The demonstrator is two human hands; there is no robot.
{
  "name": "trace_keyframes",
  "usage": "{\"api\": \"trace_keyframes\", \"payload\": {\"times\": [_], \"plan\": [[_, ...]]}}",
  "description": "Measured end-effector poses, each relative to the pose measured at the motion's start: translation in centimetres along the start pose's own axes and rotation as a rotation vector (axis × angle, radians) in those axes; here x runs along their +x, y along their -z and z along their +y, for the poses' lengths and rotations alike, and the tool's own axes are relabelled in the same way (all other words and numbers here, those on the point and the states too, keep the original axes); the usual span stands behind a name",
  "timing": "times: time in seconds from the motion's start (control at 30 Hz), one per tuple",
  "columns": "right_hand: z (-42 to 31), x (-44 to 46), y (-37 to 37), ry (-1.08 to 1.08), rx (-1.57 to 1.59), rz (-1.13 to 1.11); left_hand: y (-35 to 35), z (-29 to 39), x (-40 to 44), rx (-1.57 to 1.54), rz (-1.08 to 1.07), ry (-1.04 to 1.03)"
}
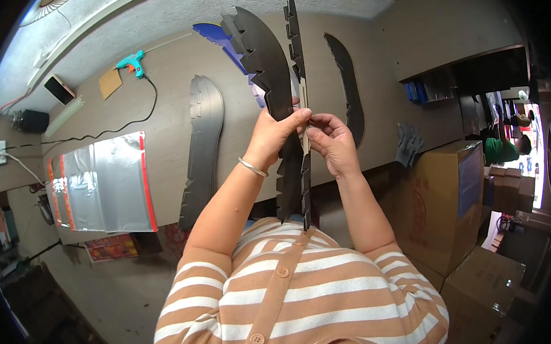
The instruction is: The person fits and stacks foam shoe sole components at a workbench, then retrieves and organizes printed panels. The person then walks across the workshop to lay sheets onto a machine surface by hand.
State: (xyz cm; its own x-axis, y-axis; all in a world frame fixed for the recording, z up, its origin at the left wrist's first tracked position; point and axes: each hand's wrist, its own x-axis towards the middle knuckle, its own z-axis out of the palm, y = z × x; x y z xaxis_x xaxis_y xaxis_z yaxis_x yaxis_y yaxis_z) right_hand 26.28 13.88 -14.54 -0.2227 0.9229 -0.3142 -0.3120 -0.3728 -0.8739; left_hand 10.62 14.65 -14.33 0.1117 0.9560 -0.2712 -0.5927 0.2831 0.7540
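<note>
My left hand (273, 135) is wrapped round a long, curved black panel (271, 66) with notched tabs along its edge, held upright in front of my chest. Beside it stands a narrow black piece (295, 37), also notched and seen almost edge-on, with a beige strip (303, 96) along its middle. The thumb and fingers of my right hand (333, 143) pinch this narrow piece close to my left fingertips. Whether the two black pieces are joined is hidden behind my hands. A blue curved piece (224, 41) with tabs shows behind the black panel.
On the table lie grey curved panels (203, 132) and a black curved piece (347, 84). Clear plastic bags (105, 184), a teal glue gun (134, 64) with its cord, and a phone (59, 90) are at left. Grey gloves (408, 144) and a cardboard box (430, 207) are at right.
</note>
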Motion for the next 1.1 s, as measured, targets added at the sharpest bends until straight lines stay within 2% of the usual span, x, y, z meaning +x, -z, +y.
{"api": "trace_keyframes", "payload": {"times": [0.23, 0.4, 0.5, 0.63, 0.73, 0.8, 1.03, 1.1], "plan": [[-0.2, -0.1, -0.3, -0.005, 0.048, -0.021, 0.5, 0.3, -0.2, -0.008, -0.063, 0.023], [-0.1, -0.1, -0.1, -0.012, 0.082, 0.03, 0.5, 1.0, -0.5, 0.02, 0.082, 0.119], [-0.2, 0.0, 0.2, -0.02, 0.11, 0.001, 1.5, 0.4, 0.1, 0.074, 0.11, 0.069], [-0.3, 0.0, 0.1, -0.026, 0.157, -0.032, 1.2, 0.6, -0.3, 0.143, 0.095, 0.033], [-0.1, -0.1, 0.0, -0.017, 0.166, -0.064, 1.1, 0.4, -0.3, 0.126, 0.055, 0.082], [-0.4, -0.3, -0.2, -0.024, 0.16, -0.045, 1.6, 0.3, 0.0, 0.081, 0.033, 0.167], [0.2, -0.1, 0.1, 0.062, -0.032, 0.034, 1.1, 0.1, 0.0, -0.065, 0.095, 0.102], [0.7, 0.0, 0.2, 0.147, -0.109, 0.017, 1.0, 0.2, -0.1, 0.266, -0.02, 0.043]]}}
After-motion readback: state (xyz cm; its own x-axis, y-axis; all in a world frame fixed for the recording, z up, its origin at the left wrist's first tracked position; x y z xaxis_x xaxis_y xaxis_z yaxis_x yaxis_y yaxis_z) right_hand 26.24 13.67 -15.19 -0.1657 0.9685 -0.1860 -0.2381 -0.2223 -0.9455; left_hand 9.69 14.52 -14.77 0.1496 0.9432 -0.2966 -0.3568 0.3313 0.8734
